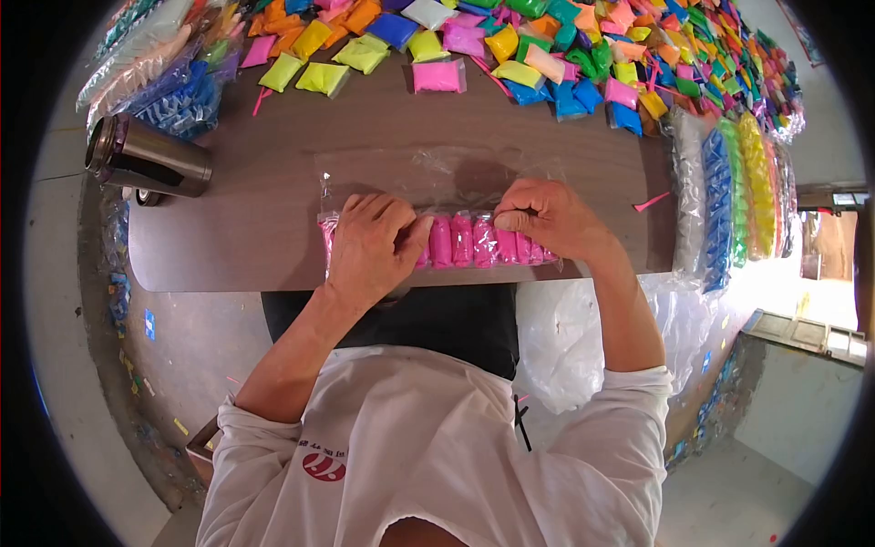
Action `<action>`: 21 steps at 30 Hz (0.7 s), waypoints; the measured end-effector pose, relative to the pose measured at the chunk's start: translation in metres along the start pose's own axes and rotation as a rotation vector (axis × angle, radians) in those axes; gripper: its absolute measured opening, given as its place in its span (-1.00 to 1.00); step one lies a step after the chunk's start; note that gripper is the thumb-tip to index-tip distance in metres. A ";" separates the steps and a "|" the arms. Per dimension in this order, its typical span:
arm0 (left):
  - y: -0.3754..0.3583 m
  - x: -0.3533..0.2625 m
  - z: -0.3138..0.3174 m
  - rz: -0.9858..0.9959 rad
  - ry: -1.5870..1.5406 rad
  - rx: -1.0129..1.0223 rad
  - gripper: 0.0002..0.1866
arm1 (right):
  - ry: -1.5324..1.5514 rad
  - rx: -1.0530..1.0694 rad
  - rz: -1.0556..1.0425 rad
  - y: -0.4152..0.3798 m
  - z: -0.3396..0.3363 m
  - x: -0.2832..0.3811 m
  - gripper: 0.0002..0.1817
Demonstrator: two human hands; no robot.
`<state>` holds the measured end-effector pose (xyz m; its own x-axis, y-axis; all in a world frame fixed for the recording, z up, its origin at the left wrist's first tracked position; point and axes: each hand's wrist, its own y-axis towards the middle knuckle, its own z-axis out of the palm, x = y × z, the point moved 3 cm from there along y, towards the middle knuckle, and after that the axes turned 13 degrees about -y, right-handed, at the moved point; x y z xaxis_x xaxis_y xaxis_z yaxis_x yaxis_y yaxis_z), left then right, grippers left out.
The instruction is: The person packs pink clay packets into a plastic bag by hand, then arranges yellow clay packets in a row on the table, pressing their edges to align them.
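A clear plastic bag (437,179) lies near the table's front edge. Inside it, pink packets (463,241) stand side by side in a row, and the bag's loose upper part spreads flat beyond them. My left hand (369,239) is closed on the left part of the bag, fingers curled at its upper side, covering some packets. On the right, my right hand (551,217) pinches the bag just above the row, thumb against curled fingers. The fingertips of both hands are partly hidden.
Loose colourful packets (438,77) pile along the table's (273,219) far side. A steel flask (164,159) lies at the left. Long filled bags, including a blue one (716,205) and a yellow one (756,182), line the right edge. A pink strip (652,201) lies nearby.
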<state>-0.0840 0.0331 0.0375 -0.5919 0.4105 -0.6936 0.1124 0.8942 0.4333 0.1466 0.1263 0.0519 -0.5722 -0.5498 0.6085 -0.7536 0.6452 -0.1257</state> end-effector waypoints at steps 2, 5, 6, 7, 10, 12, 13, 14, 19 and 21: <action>0.000 0.001 0.000 -0.002 -0.008 0.013 -0.82 | 0.039 0.068 0.025 0.001 0.000 -0.005 -0.75; 0.000 0.000 -0.001 0.016 -0.021 -0.014 -0.81 | 0.101 0.071 0.073 0.000 -0.003 -0.011 -0.74; 0.000 0.000 -0.001 0.009 -0.015 -0.007 -0.81 | 0.141 0.033 0.104 -0.003 -0.006 -0.009 -0.73; -0.001 0.000 -0.001 -0.001 -0.009 0.002 -0.80 | 0.185 -0.003 0.137 -0.006 -0.008 -0.006 -0.73; -0.002 0.001 -0.001 -0.003 -0.008 0.007 -0.80 | 0.168 -0.157 0.167 -0.017 -0.026 0.003 -0.71; -0.001 0.001 -0.001 0.005 -0.011 0.002 -0.79 | 0.144 -0.141 0.260 -0.025 -0.036 0.003 -0.74; -0.001 0.001 -0.001 0.006 -0.012 0.000 -0.79 | 0.133 -0.133 0.308 -0.028 -0.039 0.002 -0.75; -0.001 0.001 0.000 0.008 -0.013 -0.002 -0.79 | 0.097 -0.117 0.310 -0.030 -0.040 0.002 -0.76; 0.000 -0.002 -0.001 0.017 -0.022 -0.019 -0.80 | -0.033 -0.066 0.331 -0.031 -0.032 -0.011 -0.81; -0.002 -0.001 -0.001 0.015 -0.027 -0.021 -0.80 | -0.006 -0.022 0.339 -0.029 -0.031 -0.015 -0.81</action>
<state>-0.0846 0.0311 0.0380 -0.5682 0.4292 -0.7020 0.1041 0.8838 0.4561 0.1868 0.1324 0.0704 -0.7910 -0.3049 0.5304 -0.5129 0.8032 -0.3031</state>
